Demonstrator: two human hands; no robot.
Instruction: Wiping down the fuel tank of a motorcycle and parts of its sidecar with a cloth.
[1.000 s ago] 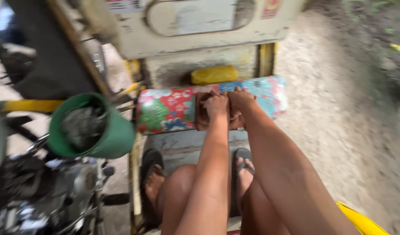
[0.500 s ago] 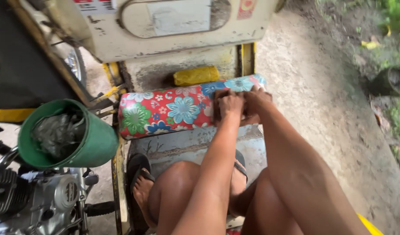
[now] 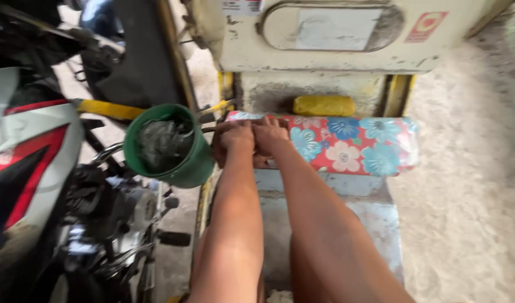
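Outdoors: sandy ground [image 3: 465, 185] to our right, motorcycle [image 3: 38, 185] at left, cream metal sidecar body [image 3: 336, 50] ahead. Worn grey floor panel [image 3: 324, 207] underfoot. Flowered vinyl cushion [image 3: 352, 147] lies across the footwell, a yellow bundle [image 3: 323, 105] behind it. Green bucket [image 3: 166, 147] beside it. Our left hand [image 3: 236, 138] and right hand [image 3: 270, 134], fingers curled, press a brown cloth [image 3: 219, 148] on the cushion's left end.

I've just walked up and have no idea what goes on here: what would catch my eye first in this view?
Probably the bright floral cushion, red and blue, lying across the middle below a small yellow bundle. The person's left hand and right hand press together on the cushion's left end. Just left of them sits a green bucket with grey crumpled stuff inside, beside a motorcycle.
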